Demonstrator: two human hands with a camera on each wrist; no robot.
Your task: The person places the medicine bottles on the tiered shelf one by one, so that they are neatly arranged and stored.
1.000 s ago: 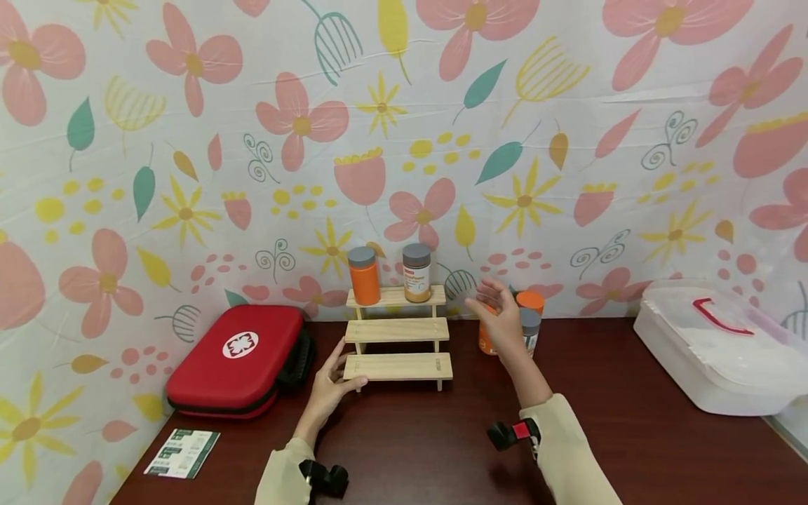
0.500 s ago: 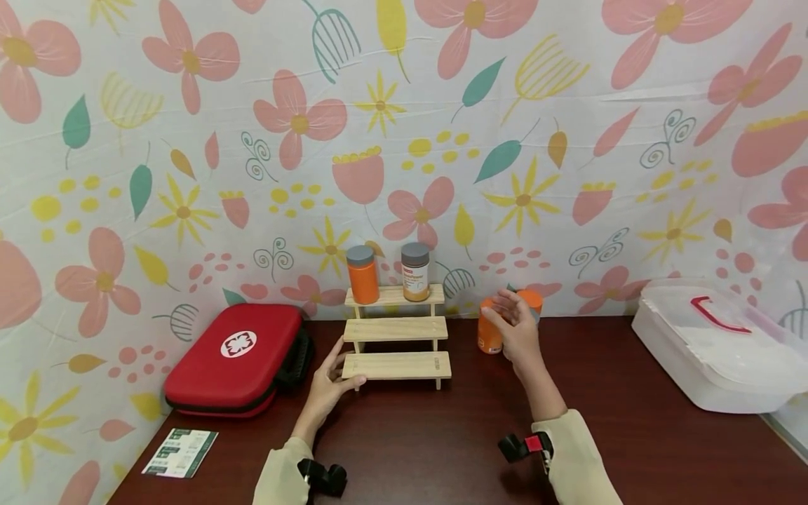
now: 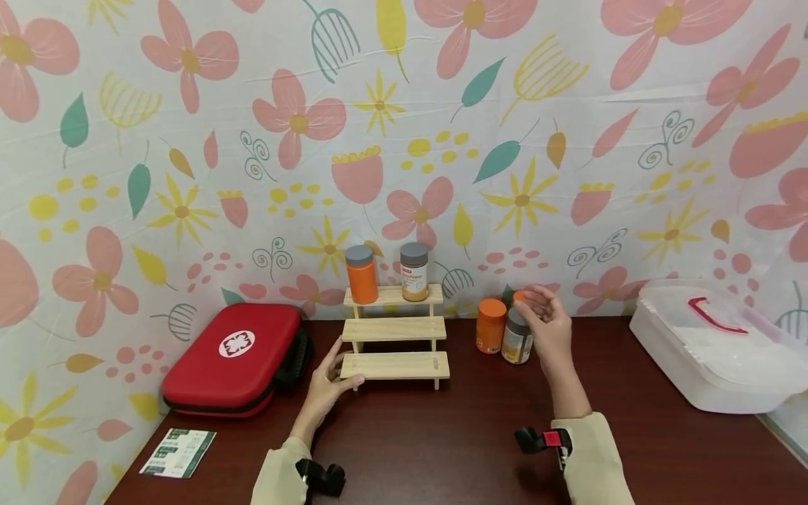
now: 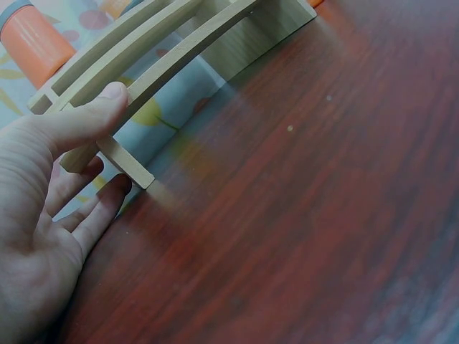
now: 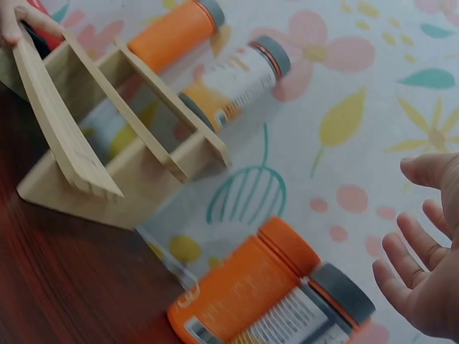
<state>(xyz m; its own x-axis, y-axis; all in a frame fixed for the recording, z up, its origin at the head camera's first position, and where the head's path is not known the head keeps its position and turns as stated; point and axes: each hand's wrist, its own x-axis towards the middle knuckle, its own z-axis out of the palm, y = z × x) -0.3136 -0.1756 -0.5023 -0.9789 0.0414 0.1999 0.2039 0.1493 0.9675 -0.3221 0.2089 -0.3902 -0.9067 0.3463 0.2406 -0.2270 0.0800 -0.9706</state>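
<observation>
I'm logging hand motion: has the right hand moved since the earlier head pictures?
Yes: the right hand has moved to the person's right, nearer the plastic box.

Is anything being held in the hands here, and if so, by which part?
The left hand holds the wooden stand by the left end of its lowest shelf; the right hand holds nothing.

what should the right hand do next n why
Probably curl the right hand round the partly hidden orange-lidded jar beside it: the hand looks open and holds nothing. The left hand grips the stand at its left end, and the two lower steps are bare, so another jar could fit there.
</observation>
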